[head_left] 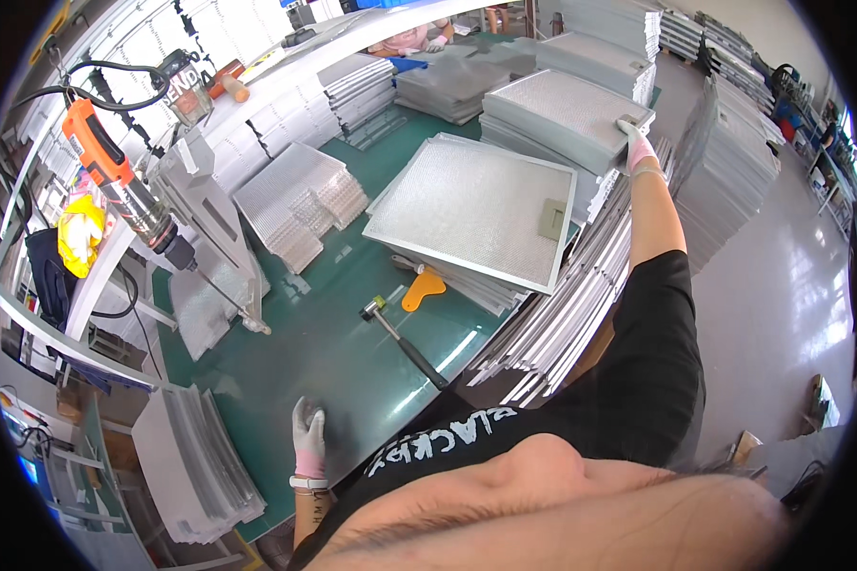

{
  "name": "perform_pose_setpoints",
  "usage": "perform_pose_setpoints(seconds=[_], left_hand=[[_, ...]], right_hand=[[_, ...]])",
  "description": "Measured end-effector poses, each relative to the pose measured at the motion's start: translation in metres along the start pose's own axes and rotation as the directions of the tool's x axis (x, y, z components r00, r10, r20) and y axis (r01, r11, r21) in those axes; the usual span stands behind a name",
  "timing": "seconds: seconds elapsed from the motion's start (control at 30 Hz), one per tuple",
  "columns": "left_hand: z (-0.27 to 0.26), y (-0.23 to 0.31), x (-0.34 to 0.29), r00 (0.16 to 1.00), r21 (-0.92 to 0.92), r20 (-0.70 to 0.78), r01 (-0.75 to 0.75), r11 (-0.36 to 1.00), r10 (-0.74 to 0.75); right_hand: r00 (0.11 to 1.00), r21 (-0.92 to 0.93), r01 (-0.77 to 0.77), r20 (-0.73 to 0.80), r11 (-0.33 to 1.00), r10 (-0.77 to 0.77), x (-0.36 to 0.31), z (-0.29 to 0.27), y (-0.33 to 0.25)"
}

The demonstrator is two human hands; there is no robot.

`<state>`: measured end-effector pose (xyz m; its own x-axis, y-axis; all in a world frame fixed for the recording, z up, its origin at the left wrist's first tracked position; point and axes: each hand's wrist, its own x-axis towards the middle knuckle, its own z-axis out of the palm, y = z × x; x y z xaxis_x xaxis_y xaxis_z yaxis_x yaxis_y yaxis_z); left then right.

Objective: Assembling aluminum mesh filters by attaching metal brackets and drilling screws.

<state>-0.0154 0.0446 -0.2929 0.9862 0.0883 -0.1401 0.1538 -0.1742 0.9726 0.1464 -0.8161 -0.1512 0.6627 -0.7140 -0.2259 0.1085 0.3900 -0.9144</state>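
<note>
My right hand (640, 150), in a white and pink glove, reaches far out to the right. Its fingers grip the near right corner of the top mesh filter panel (571, 107) on a stack of framed panels. At the table's near edge, my left hand (308, 440) is gloved too and holds nothing. Its thumb and fingers are apart, close to the green tabletop (305, 371). Between my hands lies another framed mesh panel (476, 205) with a small tab, atop a tilted pile. A small mallet (405, 343) and an orange scraper (423, 289) lie in front of that pile.
An orange power drill (114, 171) hangs at the left above a metal fixture (200, 205). Bare mesh sheets (300, 195) lie behind it. Metal strips (567, 295) jut out beside the table's right edge. Another person's gloved hand (436, 44) shows across the table.
</note>
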Motion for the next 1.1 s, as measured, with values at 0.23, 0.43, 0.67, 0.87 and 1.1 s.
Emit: perform_pose_setpoints(seconds=[0.23,0.43,0.67,0.87,1.1], left_hand=[[0.024,0.008,0.017,0.989,-0.039,0.140,-0.036,0.999,0.041],[0.040,0.033,0.003,0.984,0.017,0.141,-0.116,0.993,0.113],[0.133,0.109,0.091,0.827,-0.062,0.411,-0.395,0.917,0.384],[0.235,0.154,0.249,0.657,0.140,0.315,-0.746,0.651,0.686],[0.284,0.181,0.273,0.816,-0.131,0.178,-0.535,0.835,0.550]], right_hand=[[0.925,-0.664,0.055,-0.247,0.746,-0.288,0.048,-0.046,-0.021],[0.686,-0.663,0.360,-0.289,0.657,-0.668,-0.069,0.013,0.003],[0.924,-0.191,0.378,0.139,0.906,-0.356,-0.297,0.049,0.107],[0.939,0.098,0.312,0.124,0.945,-0.322,-0.325,0.076,0.178],[0.934,-0.011,0.349,0.080,0.937,-0.347,-0.322,0.090,0.184]])
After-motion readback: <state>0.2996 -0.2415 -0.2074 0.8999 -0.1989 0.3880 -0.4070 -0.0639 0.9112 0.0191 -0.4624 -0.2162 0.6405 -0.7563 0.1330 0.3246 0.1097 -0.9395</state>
